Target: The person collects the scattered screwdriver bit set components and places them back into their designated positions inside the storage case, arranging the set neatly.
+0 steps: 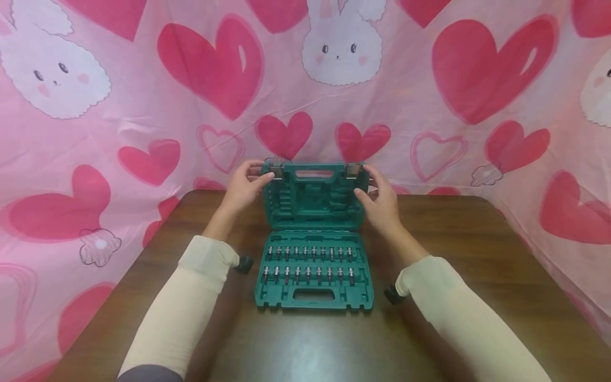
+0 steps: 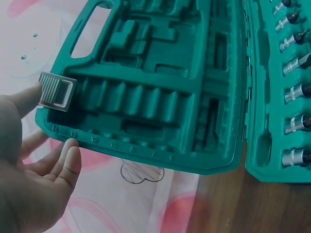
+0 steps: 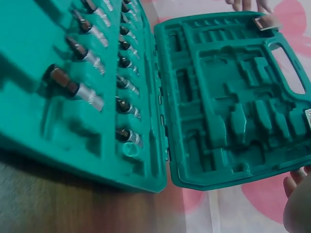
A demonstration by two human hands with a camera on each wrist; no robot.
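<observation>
A green tool case stands open on the table, hinged along its middle. Both hands hold its raised lid [image 1: 312,218] by the upper corners. My left hand [image 1: 242,189] has its thumb in front, by the left metal latch [image 2: 57,92], and other fingers at the lid's outer edge. At the opposite corner my right hand [image 1: 383,206] bends around the edge beside the right latch [image 1: 352,170]; its fingers are mostly cut off in the right wrist view. The lid's moulded slots hold no tools. Two rows of chrome bit sockets [image 1: 307,274] sit in the lower half [image 1: 315,303].
A brown wooden table [image 1: 305,345] lies under the case. Pink cloth [image 1: 401,101] with hearts and rabbits hangs behind and at both sides, close behind the lid. Dark wrist devices [image 1: 244,264] show at the sleeve cuffs, either side of the case.
</observation>
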